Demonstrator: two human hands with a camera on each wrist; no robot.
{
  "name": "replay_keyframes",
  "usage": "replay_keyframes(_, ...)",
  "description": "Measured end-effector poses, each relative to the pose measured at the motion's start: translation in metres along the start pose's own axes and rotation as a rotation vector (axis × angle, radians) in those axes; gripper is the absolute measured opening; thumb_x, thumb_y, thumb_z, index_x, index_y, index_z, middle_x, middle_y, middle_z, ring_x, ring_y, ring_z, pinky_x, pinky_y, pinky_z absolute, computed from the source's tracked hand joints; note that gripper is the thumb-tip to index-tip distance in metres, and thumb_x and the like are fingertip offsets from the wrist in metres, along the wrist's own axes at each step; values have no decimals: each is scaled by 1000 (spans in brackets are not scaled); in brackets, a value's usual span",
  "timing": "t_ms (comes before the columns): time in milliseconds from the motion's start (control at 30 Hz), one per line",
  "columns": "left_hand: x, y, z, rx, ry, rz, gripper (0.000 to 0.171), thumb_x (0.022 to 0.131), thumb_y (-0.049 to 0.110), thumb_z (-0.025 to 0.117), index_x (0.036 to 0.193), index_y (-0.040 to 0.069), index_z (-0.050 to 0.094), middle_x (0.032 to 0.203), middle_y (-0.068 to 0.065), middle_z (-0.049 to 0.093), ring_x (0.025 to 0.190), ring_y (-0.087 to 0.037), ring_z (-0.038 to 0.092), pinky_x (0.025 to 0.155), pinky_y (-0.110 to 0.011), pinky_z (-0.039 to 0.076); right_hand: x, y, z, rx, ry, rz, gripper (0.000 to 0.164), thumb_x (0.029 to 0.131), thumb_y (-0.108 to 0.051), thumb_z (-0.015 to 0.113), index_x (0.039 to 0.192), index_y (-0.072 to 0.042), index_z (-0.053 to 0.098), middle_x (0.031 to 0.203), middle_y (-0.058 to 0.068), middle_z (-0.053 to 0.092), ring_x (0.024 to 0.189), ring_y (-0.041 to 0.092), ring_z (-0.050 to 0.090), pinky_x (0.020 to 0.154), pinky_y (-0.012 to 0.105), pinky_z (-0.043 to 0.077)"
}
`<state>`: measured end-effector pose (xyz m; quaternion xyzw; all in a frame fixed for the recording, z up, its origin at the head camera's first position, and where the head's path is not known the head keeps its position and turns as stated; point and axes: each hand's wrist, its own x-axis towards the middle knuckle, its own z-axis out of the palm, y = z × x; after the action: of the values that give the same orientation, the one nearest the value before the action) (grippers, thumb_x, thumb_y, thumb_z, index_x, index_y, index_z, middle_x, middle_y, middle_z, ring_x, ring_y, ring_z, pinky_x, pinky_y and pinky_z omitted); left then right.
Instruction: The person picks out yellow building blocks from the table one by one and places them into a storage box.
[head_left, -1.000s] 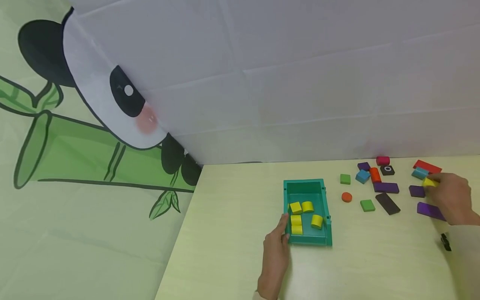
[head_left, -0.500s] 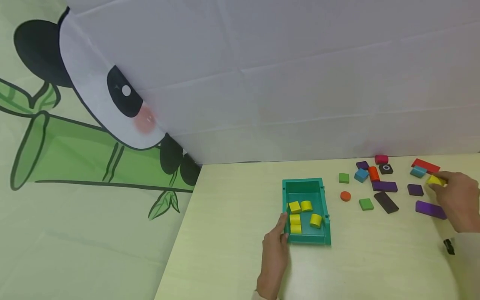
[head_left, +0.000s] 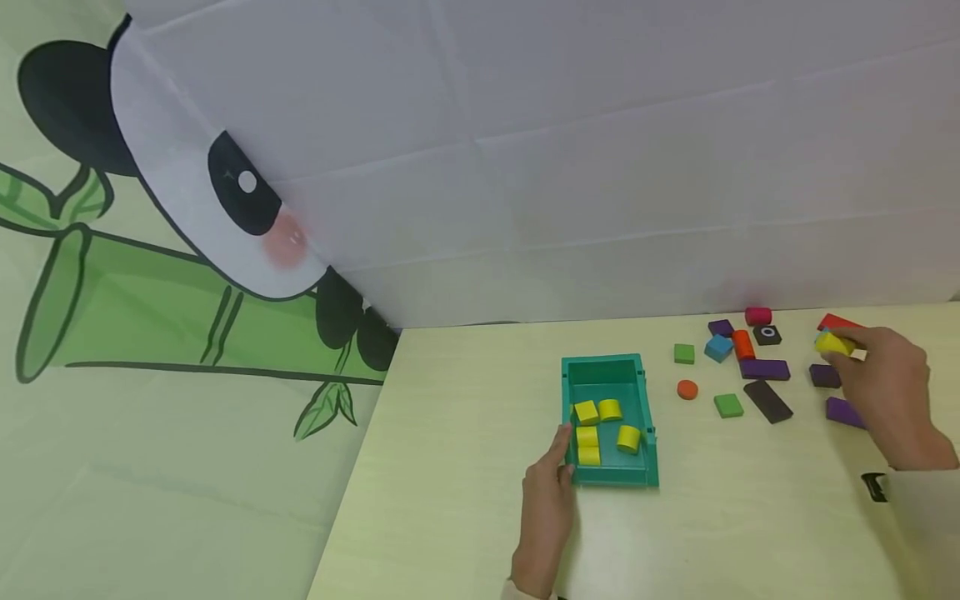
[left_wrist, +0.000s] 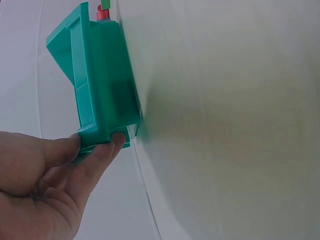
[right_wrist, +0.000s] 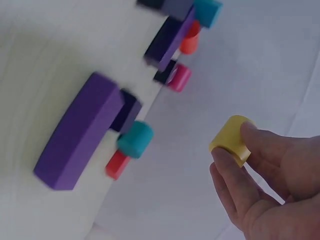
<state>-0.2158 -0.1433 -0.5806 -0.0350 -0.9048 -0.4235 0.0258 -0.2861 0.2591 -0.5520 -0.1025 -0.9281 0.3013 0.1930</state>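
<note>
My right hand (head_left: 887, 379) pinches a yellow rounded block (head_left: 832, 342) between thumb and fingers, above the far right of the table. In the right wrist view, this yellow block (right_wrist: 231, 137) is held clear of the other blocks. My left hand (head_left: 547, 508) grips the left wall of a teal-green bin (head_left: 615, 477), thumb on one side and fingers on the other, as the left wrist view shows of the bin (left_wrist: 107, 75). Several yellow blocks (head_left: 628, 438) lie inside the bin, mostly along its left side and front.
Right of the bin lie an orange disc (head_left: 687, 390), green squares (head_left: 728, 406), a dark plank (head_left: 768, 402), purple planks (head_left: 764, 369), a blue block (head_left: 718, 348) and a red cylinder (head_left: 742, 344). A pale cloth wall (head_left: 600, 275) rises behind the table.
The yellow block has been lifted from among the blocks at the right, and my right hand has carried it a little left. My left hand stays on the bin.
</note>
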Motion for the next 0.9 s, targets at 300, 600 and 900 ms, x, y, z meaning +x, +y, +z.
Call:
replay_keyframes(300,0,0,-1,2,6,8,62,87,0,57,137,29,36,138,5,38,118,-7,36,94,-34,40,-15,-53,5,65,-59,-94,35,79,-2,68,112,3,59,101,25,57,85,40,50,47,36,46)
replay_keyframes(600,-3,-4,-5,-6,7,31,62,86,0,57,137,28,36,138,7,39,118,-7,36,94,-34,41,-42,-101,21,122,-108,-202,37,78,-3,70,113,-3,60,109,21,57,84,36,56,68,54,52)
replay_keyframes(900,-9,-9,-10,12,-11,18,62,87,0,57,137,29,36,138,7,38,118,-6,36,95,-33,40,-69,-137,41,201,-145,-278,39,76,1,70,113,-8,61,110,13,59,99,32,54,71,48,53)
